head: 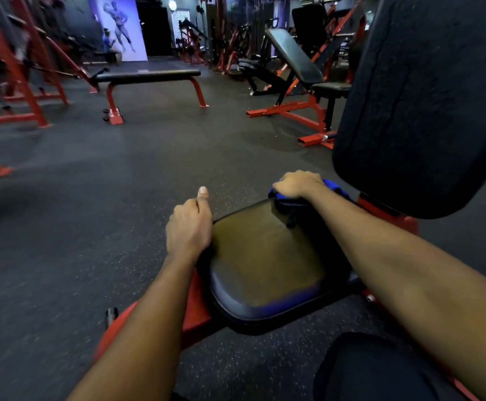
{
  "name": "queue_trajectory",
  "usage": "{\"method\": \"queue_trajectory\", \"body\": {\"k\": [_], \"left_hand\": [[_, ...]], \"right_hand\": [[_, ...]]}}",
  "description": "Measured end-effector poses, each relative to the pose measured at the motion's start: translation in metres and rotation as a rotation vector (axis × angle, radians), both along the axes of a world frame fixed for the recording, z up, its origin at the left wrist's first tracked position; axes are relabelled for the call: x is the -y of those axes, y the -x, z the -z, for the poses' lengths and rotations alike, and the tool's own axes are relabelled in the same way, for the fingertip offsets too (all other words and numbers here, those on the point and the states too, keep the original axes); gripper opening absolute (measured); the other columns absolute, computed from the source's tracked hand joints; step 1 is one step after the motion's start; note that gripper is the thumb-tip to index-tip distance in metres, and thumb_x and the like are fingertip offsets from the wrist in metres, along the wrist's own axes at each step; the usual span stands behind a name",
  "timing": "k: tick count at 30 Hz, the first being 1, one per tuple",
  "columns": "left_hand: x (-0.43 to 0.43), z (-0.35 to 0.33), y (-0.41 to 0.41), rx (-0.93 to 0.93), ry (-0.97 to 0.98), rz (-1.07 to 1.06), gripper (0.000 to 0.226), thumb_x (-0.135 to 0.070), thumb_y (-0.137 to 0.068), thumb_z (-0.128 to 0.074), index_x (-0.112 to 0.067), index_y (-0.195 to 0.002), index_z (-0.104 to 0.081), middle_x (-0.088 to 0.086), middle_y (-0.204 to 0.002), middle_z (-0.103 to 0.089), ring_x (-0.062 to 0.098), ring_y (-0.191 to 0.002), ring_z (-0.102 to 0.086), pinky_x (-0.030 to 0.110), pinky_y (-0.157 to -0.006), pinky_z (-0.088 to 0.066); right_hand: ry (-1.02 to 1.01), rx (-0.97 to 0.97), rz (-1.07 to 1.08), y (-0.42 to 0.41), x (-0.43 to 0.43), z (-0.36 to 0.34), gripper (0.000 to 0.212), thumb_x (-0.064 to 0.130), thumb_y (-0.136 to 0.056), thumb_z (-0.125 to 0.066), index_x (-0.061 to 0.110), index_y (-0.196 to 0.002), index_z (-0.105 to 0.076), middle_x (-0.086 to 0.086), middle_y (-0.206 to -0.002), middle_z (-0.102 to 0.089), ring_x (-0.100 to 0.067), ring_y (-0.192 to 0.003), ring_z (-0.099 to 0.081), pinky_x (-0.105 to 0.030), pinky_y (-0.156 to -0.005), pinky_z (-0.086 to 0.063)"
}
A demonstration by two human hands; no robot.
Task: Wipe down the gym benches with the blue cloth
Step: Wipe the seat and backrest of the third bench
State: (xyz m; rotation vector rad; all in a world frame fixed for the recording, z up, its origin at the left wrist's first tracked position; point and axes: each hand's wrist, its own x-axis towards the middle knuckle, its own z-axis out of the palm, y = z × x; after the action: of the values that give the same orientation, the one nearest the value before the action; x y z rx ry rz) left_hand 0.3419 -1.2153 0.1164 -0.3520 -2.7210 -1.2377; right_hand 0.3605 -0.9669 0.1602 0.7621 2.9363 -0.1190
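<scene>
Raised backrest (pixel 421 105) blocks right; seat pad (pixel 265 256) open.

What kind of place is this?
A gym, apparently the weights area: a flat bench and an incline bench stand on dark speckled floor, with red steel racks at left. The right hand grips a blue cloth on a padded seat.

We log a dark speckled rubber floor (pixel 91 215). Red rack frames (pixel 19 82) stand along its left edge. At its far edge are a bodybuilder poster (pixel 123 27) and a dark doorway (pixel 155 30).
</scene>
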Motion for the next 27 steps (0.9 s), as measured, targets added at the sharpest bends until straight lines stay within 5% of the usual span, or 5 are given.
{"method": "queue_trajectory", "body": {"k": [3, 6, 13, 21, 27], "left_hand": [[0.038, 0.012, 0.0, 0.066, -0.084, -0.006, 0.098, -0.081, -0.079, 0.0, -0.013, -0.085, -0.07, 0.012, -0.092, -0.072, 0.036, -0.091, -0.065, 0.049, -0.091, -0.049], [0.072, 0.024, -0.006, 0.132, -0.07, -0.009, 0.087, -0.073, -0.087, -0.007, -0.015, -0.067, -0.068, 0.003, -0.063, -0.07, 0.032, -0.073, -0.067, 0.048, -0.085, -0.052], [0.105, 0.051, -0.011, 0.338, 0.257, 0.046, 0.087, -0.068, -0.094, -0.008, -0.007, -0.127, -0.059, 0.023, -0.137, -0.053, 0.037, -0.126, -0.05, 0.046, -0.108, -0.036], [0.12, 0.071, -0.019, 0.357, 0.224, -0.002, 0.059, -0.048, -0.103, -0.023, -0.007, -0.128, -0.056, 0.019, -0.139, -0.052, 0.032, -0.127, -0.049, 0.043, -0.105, -0.037], [0.122, 0.068, -0.023, 0.339, 0.196, -0.012, 0.059, -0.045, -0.103, -0.019, -0.008, -0.135, -0.051, 0.017, -0.146, -0.046, 0.03, -0.133, -0.043, 0.043, -0.107, -0.032]], "right_hand": [[-0.027, 0.026, -0.077, 0.004, 0.034, 0.0, 0.055, 0.052, -0.095, -0.036, 0.025, -0.139, -0.055, -0.009, -0.15, -0.048, -0.031, -0.135, -0.046, -0.041, -0.108, -0.035], [-0.004, -0.003, -0.168, 0.006, 0.081, 0.002, 0.054, 0.049, -0.096, -0.037, 0.02, -0.139, -0.055, -0.012, -0.148, -0.049, -0.031, -0.134, -0.047, -0.039, -0.105, -0.037], [0.071, -0.083, -0.281, 0.004, 0.116, 0.01, 0.043, 0.05, -0.091, -0.043, 0.035, -0.124, -0.066, -0.01, -0.137, -0.059, -0.032, -0.126, -0.053, -0.04, -0.1, -0.041], [0.009, 0.05, -0.159, 0.017, 0.123, 0.004, 0.056, 0.051, -0.092, -0.04, 0.02, -0.136, -0.057, -0.012, -0.146, -0.051, -0.032, -0.132, -0.049, -0.039, -0.101, -0.039], [0.048, -0.047, -0.34, -0.008, 0.173, 0.011, 0.04, 0.045, -0.096, -0.037, 0.037, -0.125, -0.063, -0.002, -0.142, -0.056, -0.028, -0.132, -0.047, -0.054, -0.106, -0.027]]}}
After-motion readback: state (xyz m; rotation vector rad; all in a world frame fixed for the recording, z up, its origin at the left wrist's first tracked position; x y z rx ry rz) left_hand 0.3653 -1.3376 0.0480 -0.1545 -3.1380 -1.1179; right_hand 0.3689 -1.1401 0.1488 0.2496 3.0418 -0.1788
